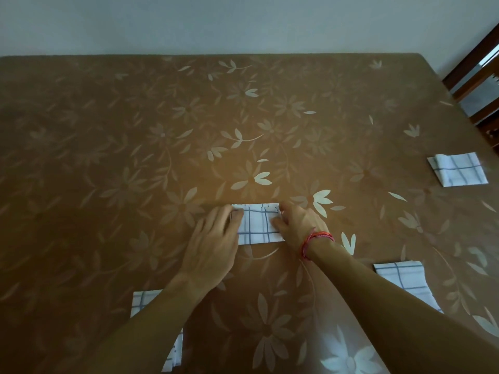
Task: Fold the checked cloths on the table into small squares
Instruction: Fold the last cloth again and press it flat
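A person's hands work a checked cloth (259, 225) at the centre of a desk (243, 117) covered in brown floral sheeting. The cloth, white with thin blue-grey lines, lies flat as a small, nearly square packet with its edges lined up. The left hand (216, 233) rests at its 9 o'clock edge, grip apart and fingers stretched flat. The right hand (299, 222), red thread bracelet (316, 238) at the wrist, covers the 3 o'clock edge with its thumb on top; whether that grip pinches or only presses cannot be told. 3 more folded checked cloths lie at 3 o'clock (459, 171), 5 o'clock (405, 279) and 7 o'clock (140, 300), the last 2 partly under the forearms.
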The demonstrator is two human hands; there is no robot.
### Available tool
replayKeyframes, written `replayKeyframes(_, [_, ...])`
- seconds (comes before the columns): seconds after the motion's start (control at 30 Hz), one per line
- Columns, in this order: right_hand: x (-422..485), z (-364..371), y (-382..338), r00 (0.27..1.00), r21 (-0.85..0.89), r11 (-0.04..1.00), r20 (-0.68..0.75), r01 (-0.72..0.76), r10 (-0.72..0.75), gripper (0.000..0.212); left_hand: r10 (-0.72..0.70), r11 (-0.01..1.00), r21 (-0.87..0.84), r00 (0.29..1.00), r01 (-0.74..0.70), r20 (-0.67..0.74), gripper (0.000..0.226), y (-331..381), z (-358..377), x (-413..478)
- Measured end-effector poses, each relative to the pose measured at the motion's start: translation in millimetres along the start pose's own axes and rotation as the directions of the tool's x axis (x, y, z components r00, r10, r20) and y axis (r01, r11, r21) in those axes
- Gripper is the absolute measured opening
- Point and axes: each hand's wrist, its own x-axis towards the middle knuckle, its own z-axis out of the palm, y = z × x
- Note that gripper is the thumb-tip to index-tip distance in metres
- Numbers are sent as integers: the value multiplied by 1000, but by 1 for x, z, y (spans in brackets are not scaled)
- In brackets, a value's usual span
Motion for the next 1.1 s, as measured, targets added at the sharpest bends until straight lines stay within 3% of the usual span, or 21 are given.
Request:
replayKeyframes(0.07, [1, 1, -1, 1000, -22, 1000, 2, 2, -2, 22, 105, 993, 51, 993, -108, 62, 47, -1, 5, 1])
replayKeyframes(0.23, [2, -5, -4, 999, -10, 1000, -42, 5, -5, 11, 0, 997, 80, 983, -15, 182, 50, -7, 16, 1])
replayKeyframes(0.4, [-1, -7, -8, 995, -28, 999, -99, -32, 29, 28, -21, 996, 84, 982, 5, 190, 56, -9, 19, 1])
replayKeyframes(0.47, [-4, -3, -13, 975, -106, 993, -213, 43, -65, 35, -13, 997, 80, 982, -2, 187, 56, -10, 19, 2])
replayKeyframes(0.53, [-6, 7, -23, 897, -186, 950, -324, 251, -300, 39, -7, 997, 75, 984, -7, 180, 56, -12, 20, 2])
replayKeyframes(0.6, [-6, 21, -35, 824, -240, 864, -271, 443, -497, 46, 0, 998, 66, 984, -12, 180, 54, -14, 21, 2])
replayKeyframes(0.67, [-4, 41, -40, 782, -267, 791, -166, 551, -600, 51, 31, 997, 62, 982, -43, 188, 53, -17, 22, 1])
replayKeyframes(0.77, [-2, 58, -35, 813, -219, 804, -71, 553, -579, 57, 78, 996, 35, 979, -86, 189, 54, -21, 23, -1])
replayKeyframes(1.1, [0, 60, -34, 850, -330, 813, -56, 480, -525, 61, 91, 993, 63, 984, -102, 155, 55, -24, 22, 1])
